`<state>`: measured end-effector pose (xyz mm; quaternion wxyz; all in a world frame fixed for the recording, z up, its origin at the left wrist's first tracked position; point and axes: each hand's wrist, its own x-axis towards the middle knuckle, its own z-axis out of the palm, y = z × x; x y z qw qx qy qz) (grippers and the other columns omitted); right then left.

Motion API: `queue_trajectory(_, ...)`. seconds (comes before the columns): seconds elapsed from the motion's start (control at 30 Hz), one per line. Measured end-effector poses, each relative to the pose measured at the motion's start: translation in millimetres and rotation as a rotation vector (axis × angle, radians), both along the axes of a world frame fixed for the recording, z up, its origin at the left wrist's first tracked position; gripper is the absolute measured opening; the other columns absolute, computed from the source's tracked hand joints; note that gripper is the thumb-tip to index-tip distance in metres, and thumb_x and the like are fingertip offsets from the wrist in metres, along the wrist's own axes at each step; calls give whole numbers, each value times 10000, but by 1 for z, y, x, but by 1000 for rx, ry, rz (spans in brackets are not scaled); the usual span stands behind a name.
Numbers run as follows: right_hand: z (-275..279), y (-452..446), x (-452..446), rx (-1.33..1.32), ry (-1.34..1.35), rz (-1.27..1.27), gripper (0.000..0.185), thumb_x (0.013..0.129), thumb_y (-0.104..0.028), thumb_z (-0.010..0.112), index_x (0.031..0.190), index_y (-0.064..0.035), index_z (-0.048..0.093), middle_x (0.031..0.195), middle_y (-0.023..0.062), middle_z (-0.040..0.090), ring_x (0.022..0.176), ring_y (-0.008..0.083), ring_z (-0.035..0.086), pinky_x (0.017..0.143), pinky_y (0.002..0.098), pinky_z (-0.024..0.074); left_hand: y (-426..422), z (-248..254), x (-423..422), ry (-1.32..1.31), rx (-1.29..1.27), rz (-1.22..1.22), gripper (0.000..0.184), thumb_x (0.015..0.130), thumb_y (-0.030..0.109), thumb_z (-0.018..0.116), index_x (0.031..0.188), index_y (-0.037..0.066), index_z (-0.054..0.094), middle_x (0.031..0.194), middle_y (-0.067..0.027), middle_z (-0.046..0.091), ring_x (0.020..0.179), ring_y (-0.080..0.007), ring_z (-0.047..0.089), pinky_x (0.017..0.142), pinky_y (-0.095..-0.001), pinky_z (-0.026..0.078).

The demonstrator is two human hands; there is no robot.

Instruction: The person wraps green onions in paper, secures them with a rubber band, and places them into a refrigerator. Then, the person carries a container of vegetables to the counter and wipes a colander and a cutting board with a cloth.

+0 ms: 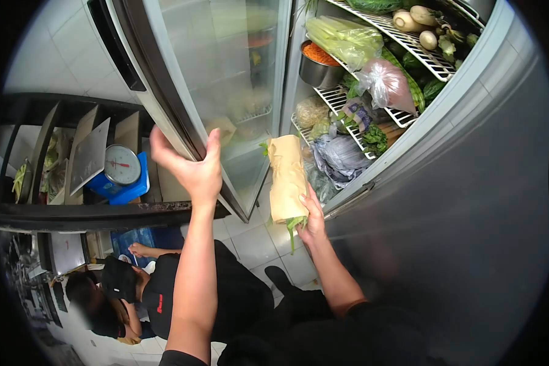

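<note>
My right hand (313,218) is closed round the lower end of a brown paper-wrapped bundle of leafy greens (288,180). Green leaves poke out of the wrap at both ends. My left hand (192,171) is at the edge of the glass fridge door (225,79), thumb and fingers spread on either side of the frame; whether it touches the frame I cannot tell. Beyond the bundle stands the open fridge, its wire shelves (402,30) full of vegetables. A metal pot of shredded orange food (319,64) and a tied bag of pinkish food (385,84) sit there.
To the left, a dark shelf (91,213) bears a blue dial scale (122,166) and boxes. Below it, people in dark clothes (158,293) are close by, one arm reaching toward a blue surface. A grey steel panel (445,213) fills the right side. The floor is tiled (253,241).
</note>
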<state>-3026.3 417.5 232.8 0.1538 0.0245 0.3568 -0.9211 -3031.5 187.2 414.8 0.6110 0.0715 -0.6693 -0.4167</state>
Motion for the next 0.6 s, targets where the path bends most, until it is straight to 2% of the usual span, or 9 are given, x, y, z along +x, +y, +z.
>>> queue_trajectory(0.07, -15, -5, -15, 18, -46, -39, 791, 947, -129, 631, 1617, 3, 232, 1532, 158, 475, 1350, 256, 518, 1134, 384, 406, 3, -1, 6, -235, 240, -120, 629, 849, 177, 874, 1285, -11, 462, 1166, -126, 622, 1043, -186, 612, 940, -333, 486)
queue_trajectory(0.1, -19, -8, -27, 30, -36, -102, 794, 948, -132, 635, 1617, 5, 229, 1539, 161, 465, 1351, 261, 516, 1133, 389, 408, 0, -3, 7, -241, 241, -114, 629, 849, 177, 874, 1285, -11, 462, 1166, -126, 622, 1043, -186, 612, 940, -333, 486)
queue_trajectory(0.17, -21, -17, -60, 3, 4, -190, 768, 961, -142, 634, 1610, 4, 250, 1540, 162, 455, 1340, 275, 518, 1120, 411, 424, -5, -8, 6, -250, 96, -69, 533, 857, 178, 868, 1195, -3, 498, 1050, -91, 659, 944, -166, 639, 882, -302, 507)
queue_trajectory(0.27, -12, -31, -124, 35, 135, -308, 765, 956, -143, 652, 1607, -26, 267, 1520, 156, 465, 1329, 286, 521, 1101, 423, 444, -7, -9, 6, -253, 90, -45, 549, 858, 169, 866, 1216, -9, 489, 1118, -111, 650, 989, -175, 637, 903, -311, 505)
queue_trajectory(0.4, -25, -55, -227, 4, 107, -544, 839, 911, -113, 711, 1615, -77, 256, 1515, 153, 460, 1321, 296, 519, 1085, 418, 456, -11, -11, 4, -217, 101, -97, 647, 864, 117, 849, 1339, -14, 429, 1204, -144, 633, 1064, -200, 619, 958, -334, 493)
queue_trajectory(0.47, -29, -62, -276, 13, 131, -658, 865, 897, -114, 722, 1618, -70, 247, 1515, 163, 459, 1315, 307, 520, 1080, 428, 460, -14, -15, 0, -171, 76, -97, 681, 874, 79, 824, 1393, -18, 394, 1246, -178, 618, 1096, -207, 609, 993, -337, 478)
queue_trajectory(0.53, -39, -63, -324, 137, 207, -797, 883, 887, -125, 728, 1621, -65, 240, 1528, 183, 437, 1324, 304, 512, 1092, 445, 456, -16, -22, -5, -105, 85, -121, 692, 877, 60, 809, 1407, -29, 373, 1268, -201, 607, 1120, -238, 622, 999, -370, 493)
queue_trajectory(0.57, -23, -64, -329, 126, 187, -798, 901, 881, -122, 733, 1623, -58, 226, 1550, 196, 411, 1347, 308, 493, 1107, 441, 447, -15, -25, -6, -79, 143, -131, 686, 881, 43, 795, 1414, -43, 373, 1267, -219, 610, 1135, -282, 645, 1003, -407, 510)
queue_trajectory(0.6, -7, -65, -334, 119, 171, -799, 920, 874, -119, 737, 1625, -52, 211, 1573, 209, 384, 1370, 311, 474, 1121, 437, 438, -16, -21, -2, -138, 144, -133, 599, 895, 33, 770, 1379, -69, 432, 1276, -225, 614, 1130, -312, 665, 998, -419, 522)
